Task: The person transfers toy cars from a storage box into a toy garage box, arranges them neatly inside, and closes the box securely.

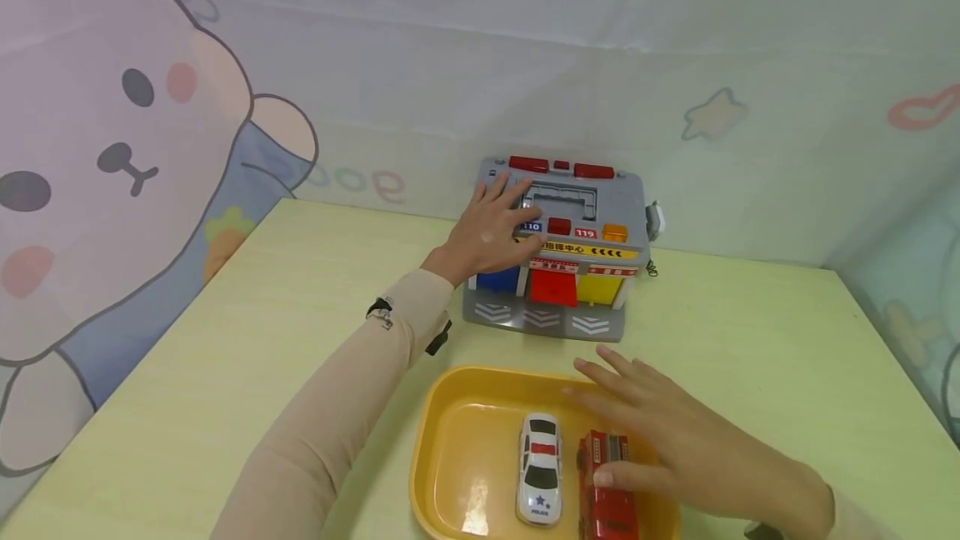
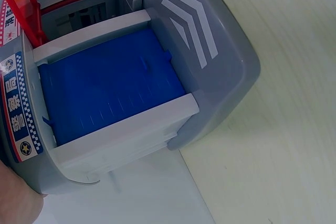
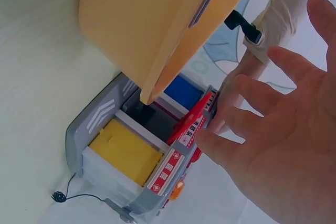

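Observation:
A grey toy garage (image 1: pixel 626 190) stands at the back of the table, and my left hand (image 1: pixel 491 232) rests on the left of its roof with fingers spread. Its red middle door (image 1: pixel 553 287) is swung up. The blue door (image 2: pixel 110 87) and yellow door (image 3: pixel 126 152) are down. My right hand (image 1: pixel 675 432) hovers over the right part of a yellow tray (image 1: pixel 423 448), its fingers extended and holding nothing. Below it, a red toy truck (image 1: pixel 611 515) lies in the tray, partly hidden by the thumb. A white toy police car (image 1: pixel 540 469) lies beside the truck.
Red and orange buttons (image 1: pixel 615 232) and a folded carry handle (image 1: pixel 562 200) sit on the garage roof. A grey piece (image 1: pixel 656 221) with a dark cord hangs at its right side. Behind the pale table (image 1: pixel 750 332) hangs a printed cloth (image 1: pixel 420 40).

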`<state>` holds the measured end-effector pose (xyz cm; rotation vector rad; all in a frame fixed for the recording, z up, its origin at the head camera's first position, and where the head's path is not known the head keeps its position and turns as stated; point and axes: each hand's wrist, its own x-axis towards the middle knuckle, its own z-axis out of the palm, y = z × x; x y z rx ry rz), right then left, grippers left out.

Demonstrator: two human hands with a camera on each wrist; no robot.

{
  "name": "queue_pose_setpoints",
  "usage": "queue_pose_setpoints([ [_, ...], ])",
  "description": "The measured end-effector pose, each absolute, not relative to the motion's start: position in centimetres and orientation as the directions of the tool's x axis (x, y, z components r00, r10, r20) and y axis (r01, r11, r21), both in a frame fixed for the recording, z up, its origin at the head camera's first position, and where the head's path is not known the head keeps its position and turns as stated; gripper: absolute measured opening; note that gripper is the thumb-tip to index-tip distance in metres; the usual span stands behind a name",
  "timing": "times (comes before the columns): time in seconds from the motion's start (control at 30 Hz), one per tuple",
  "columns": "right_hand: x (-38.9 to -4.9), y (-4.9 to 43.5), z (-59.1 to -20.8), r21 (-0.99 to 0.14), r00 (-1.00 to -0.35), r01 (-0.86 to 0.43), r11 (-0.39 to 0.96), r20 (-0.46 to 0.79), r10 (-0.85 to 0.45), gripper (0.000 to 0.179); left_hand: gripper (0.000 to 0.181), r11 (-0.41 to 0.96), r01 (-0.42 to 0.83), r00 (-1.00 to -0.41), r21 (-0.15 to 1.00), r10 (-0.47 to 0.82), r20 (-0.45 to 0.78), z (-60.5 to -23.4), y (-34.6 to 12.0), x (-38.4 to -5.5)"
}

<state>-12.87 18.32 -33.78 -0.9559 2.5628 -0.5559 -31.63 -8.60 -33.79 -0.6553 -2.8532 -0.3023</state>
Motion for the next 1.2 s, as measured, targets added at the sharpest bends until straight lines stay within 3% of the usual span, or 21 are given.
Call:
queue_pose_setpoints([
  [0.53, -11.9, 18.3, -34.1, -0.477, -0.626, -0.535, 0.697, -0.33, -0.706, 0.063, 0.055, 0.886, 0.438, -0.887, 0.152, 0.399, 0.232, -33.9, -8.6, -31.8],
  [0.7, -11.9, 18.3, -34.3, -0.465, -0.608, -0.52, 0.717, -0.388, -0.693, 0.068, 0.055, 0.883, 0.443, -0.885, 0.157, 0.403, 0.233, -33.9, -8.5, -31.9],
  [1.2, -11.8, 17.9, -35.3, -0.46, -0.583, -0.544, 0.702, -0.395, -0.71, 0.074, 0.055, 0.884, 0.444, -0.882, 0.148, 0.403, 0.242, -33.9, -8.4, -31.8],
])
